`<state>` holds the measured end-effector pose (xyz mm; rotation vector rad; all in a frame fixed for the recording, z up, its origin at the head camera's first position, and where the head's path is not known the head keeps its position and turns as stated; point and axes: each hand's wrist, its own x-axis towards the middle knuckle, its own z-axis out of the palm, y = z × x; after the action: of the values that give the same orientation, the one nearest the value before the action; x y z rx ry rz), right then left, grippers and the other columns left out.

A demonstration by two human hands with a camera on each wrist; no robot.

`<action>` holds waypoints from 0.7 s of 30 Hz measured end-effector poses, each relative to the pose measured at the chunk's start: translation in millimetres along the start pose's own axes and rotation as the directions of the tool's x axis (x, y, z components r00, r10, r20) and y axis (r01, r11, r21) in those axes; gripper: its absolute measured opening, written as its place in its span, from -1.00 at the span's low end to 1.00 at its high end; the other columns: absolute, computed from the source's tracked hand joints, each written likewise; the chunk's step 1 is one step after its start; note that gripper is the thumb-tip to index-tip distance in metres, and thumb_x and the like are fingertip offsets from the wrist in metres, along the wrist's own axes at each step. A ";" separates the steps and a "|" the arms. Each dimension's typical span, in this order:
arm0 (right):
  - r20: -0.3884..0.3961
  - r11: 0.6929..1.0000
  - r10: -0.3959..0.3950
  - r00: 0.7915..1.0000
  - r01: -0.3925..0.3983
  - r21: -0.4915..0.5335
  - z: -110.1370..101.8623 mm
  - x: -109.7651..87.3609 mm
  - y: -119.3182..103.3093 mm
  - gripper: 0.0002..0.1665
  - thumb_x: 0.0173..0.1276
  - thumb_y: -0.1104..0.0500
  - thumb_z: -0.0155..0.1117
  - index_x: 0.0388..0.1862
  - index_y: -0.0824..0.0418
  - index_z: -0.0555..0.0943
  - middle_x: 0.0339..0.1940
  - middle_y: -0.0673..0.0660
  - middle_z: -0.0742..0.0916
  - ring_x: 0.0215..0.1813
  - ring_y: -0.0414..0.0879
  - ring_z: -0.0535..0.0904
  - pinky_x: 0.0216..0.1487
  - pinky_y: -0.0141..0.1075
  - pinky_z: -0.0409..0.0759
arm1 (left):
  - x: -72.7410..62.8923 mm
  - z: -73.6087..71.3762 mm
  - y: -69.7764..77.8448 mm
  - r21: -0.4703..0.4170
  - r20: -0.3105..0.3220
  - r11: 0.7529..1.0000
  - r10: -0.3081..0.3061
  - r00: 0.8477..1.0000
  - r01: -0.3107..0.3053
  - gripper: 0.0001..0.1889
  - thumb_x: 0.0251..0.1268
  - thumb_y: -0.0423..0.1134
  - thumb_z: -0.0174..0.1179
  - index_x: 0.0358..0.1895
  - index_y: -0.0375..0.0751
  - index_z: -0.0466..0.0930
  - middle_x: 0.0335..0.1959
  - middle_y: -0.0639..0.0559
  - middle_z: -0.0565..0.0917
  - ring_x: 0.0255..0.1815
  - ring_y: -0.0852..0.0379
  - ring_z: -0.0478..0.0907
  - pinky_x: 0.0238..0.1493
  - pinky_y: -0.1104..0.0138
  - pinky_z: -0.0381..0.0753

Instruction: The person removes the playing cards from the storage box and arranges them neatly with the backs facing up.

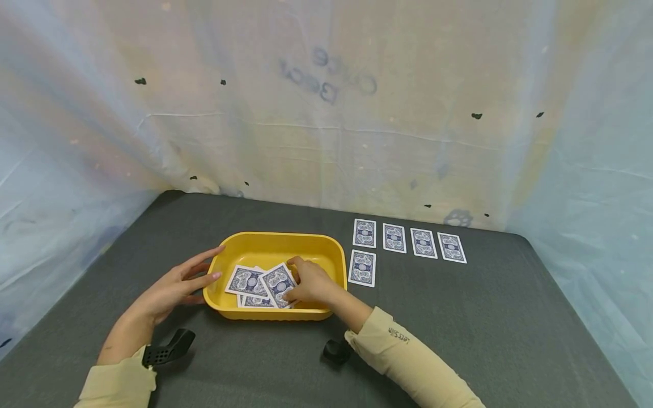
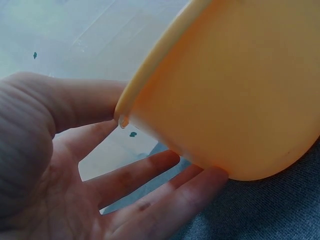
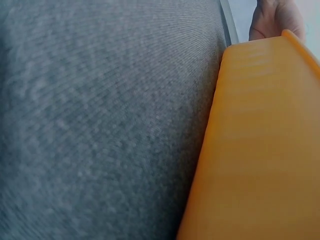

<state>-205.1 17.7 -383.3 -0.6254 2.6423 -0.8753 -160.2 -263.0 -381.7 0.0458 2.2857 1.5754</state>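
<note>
Right hand [image 1: 312,281] in the yellow tray [image 1: 275,315], fingers bent at the top card [image 1: 278,282]; whether they pinch it cannot be told. Left hand [image 1: 165,290], fingers spread wide, touches the tray's side. Step in hand, apparently: taking up a card; next calls for separating 1 cleanly. Count: 1 tray, at least 3 cards inside [image 1: 246,281], 5 table cards [image 1: 361,268].
</note>
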 end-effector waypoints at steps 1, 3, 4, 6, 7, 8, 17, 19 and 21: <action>-0.001 1.000 -0.001 1.000 0.001 0.002 -0.3 0.1 0.1 -0.19 0.06 0.18 0.51 0.30 0.28 0.40 -0.38 0.08 0.58 -0.36 -0.14 0.40 -0.30 -0.37 0.32 | 0.1 0.0 -0.1 0.000 0.000 1.000 0.002 1.000 -0.002 -0.24 0.41 0.03 0.08 0.56 0.16 -0.13 0.56 -0.28 -0.16 0.48 -0.39 -0.04 0.09 -0.07 0.56; -0.003 1.000 0.000 1.000 0.000 0.009 -0.4 0.1 0.4 -0.24 0.12 0.18 0.47 0.29 0.28 0.41 -0.44 0.05 0.55 -0.40 -0.15 0.39 -0.35 -0.38 0.30 | 0.1 -0.1 -0.2 0.000 0.001 1.000 0.005 1.000 -0.005 -0.24 0.41 0.03 0.08 0.56 0.16 -0.13 0.56 -0.27 -0.16 0.48 -0.39 -0.03 0.09 -0.06 0.57; -0.003 1.000 0.006 1.000 -0.006 0.013 -0.5 0.1 0.4 -0.26 0.14 0.18 0.45 0.29 0.27 0.41 -0.45 0.03 0.54 -0.40 -0.15 0.39 -0.35 -0.38 0.30 | 0.1 0.0 -0.1 0.001 0.001 1.000 0.005 1.000 -0.005 -0.24 0.41 0.03 0.08 0.56 0.16 -0.13 0.56 -0.28 -0.16 0.48 -0.39 -0.02 0.09 -0.06 0.57; -0.003 0.999 0.019 1.000 -0.019 0.033 -0.6 0.1 0.8 -0.29 0.17 0.19 0.43 0.30 0.25 0.41 -0.44 0.02 0.54 -0.39 -0.14 0.41 -0.34 -0.38 0.32 | 0.2 -0.1 0.0 0.004 0.000 1.000 0.004 1.000 -0.004 -0.24 0.41 0.03 0.08 0.56 0.15 -0.13 0.56 -0.29 -0.16 0.48 -0.39 -0.03 0.09 -0.07 0.56; 0.002 0.999 0.027 1.000 -0.027 0.046 -0.9 0.0 0.7 -0.30 0.18 0.20 0.42 0.30 0.25 0.41 -0.44 0.03 0.54 -0.38 -0.13 0.41 -0.34 -0.37 0.33 | 0.2 -0.1 -0.1 0.005 0.000 1.000 0.004 1.000 -0.004 -0.24 0.42 0.03 0.08 0.56 0.15 -0.13 0.55 -0.29 -0.16 0.48 -0.39 -0.04 0.09 -0.07 0.56; 0.006 0.998 0.032 0.999 -0.032 0.058 -1.3 -0.2 0.5 -0.30 0.19 0.21 0.42 0.30 0.24 0.40 -0.44 0.04 0.54 -0.39 -0.13 0.42 -0.35 -0.37 0.33 | 0.1 -0.1 -0.1 0.006 0.001 1.000 0.003 1.000 -0.003 -0.24 0.42 0.02 0.08 0.56 0.15 -0.12 0.55 -0.30 -0.16 0.48 -0.39 -0.04 0.09 -0.07 0.56; 0.020 0.991 0.027 0.999 -0.029 0.134 -5.0 -1.2 -1.0 -0.31 0.17 0.30 0.40 0.30 0.23 0.41 -0.55 0.02 0.51 -0.52 -0.17 0.35 -0.47 -0.44 0.27 | 0.8 -0.1 0.0 -0.006 0.003 1.000 -0.008 1.000 0.008 -0.24 0.42 0.02 0.08 0.55 0.16 -0.12 0.54 -0.33 -0.16 0.47 -0.39 -0.02 0.10 -0.05 0.56; 0.009 0.989 0.017 1.000 -0.018 0.146 -6.3 -1.3 -1.1 -0.31 0.15 0.31 0.41 0.29 0.21 0.43 -0.54 0.02 0.53 -0.53 -0.17 0.35 -0.49 -0.45 0.28 | 1.0 -0.3 -0.4 -0.005 0.002 1.000 -0.011 1.000 0.011 -0.24 0.41 0.02 0.08 0.55 0.17 -0.12 0.54 -0.33 -0.17 0.48 -0.39 -0.03 0.10 -0.06 0.56; -0.004 0.987 0.014 1.000 -0.014 0.163 -8.0 -1.4 -0.5 -0.30 0.14 0.31 0.42 0.29 0.17 0.45 -0.52 0.03 0.54 -0.51 -0.17 0.37 -0.49 -0.46 0.30 | 1.3 -0.6 -0.9 -0.008 0.003 1.000 -0.011 1.000 0.011 -0.24 0.41 0.02 0.08 0.55 0.17 -0.13 0.55 -0.31 -0.18 0.48 -0.40 -0.05 0.10 -0.06 0.56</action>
<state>-206.9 22.0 -376.5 -0.5634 2.5427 -1.0766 -161.4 -263.6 -382.8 0.0336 2.2738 1.5777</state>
